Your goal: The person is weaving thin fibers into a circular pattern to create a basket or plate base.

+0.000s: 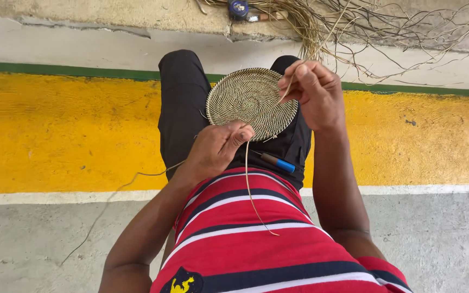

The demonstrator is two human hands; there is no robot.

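A round, flat coiled woven disc (248,100) of pale and dark fibre rests over my knees. My left hand (215,147) pinches its near edge between thumb and fingers. My right hand (316,92) is at the disc's right edge, fingers closed on a thin pale fibre strand (249,179) that runs across the disc and hangs down over my red striped shirt. A blue-tipped tool (278,161) lies on my lap just below the disc.
A loose bundle of dried fibre strands (365,27) spreads over the floor beyond my knees, with a small round blue object (238,7) beside it. Under my legs lie a yellow painted floor band (66,130) and grey concrete (44,239).
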